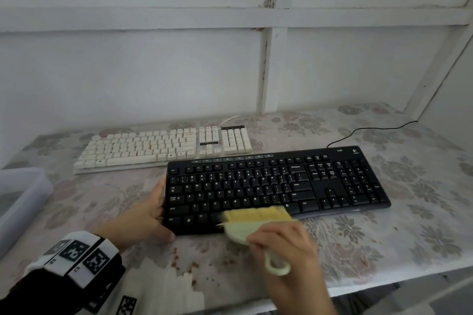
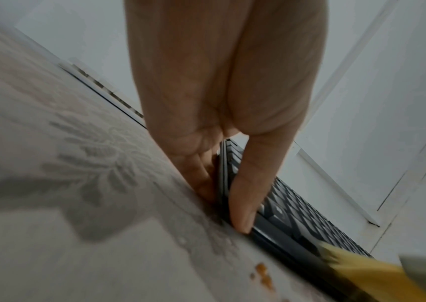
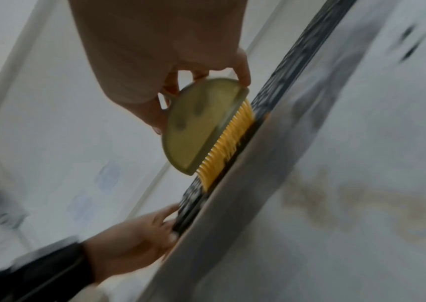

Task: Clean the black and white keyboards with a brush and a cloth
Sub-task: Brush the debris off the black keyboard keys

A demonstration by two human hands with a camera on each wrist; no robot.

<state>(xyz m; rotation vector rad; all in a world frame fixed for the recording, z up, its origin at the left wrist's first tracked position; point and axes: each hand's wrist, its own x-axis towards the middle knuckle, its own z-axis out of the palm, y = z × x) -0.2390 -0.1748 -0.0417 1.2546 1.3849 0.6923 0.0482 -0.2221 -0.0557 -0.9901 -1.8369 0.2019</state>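
The black keyboard (image 1: 276,186) lies slantwise on the flowered tablecloth, with the white keyboard (image 1: 163,146) behind it to the left. My left hand (image 1: 153,212) grips the black keyboard's left end; in the left wrist view the thumb (image 2: 242,214) lies on the black keyboard (image 2: 297,216) and the other fingers press its side. My right hand (image 1: 284,245) holds a pale green brush (image 1: 245,233) whose yellow bristles (image 1: 256,215) rest on the bottom key row. In the right wrist view the brush (image 3: 198,126) stands edge-on against the keys.
A clear plastic box (image 1: 23,194) sits at the table's left edge. Brown crumbs (image 1: 184,261) lie on the cloth in front of the black keyboard. A black cable (image 1: 371,130) runs back right toward the wall. The table's front edge (image 1: 384,281) is close to my right arm.
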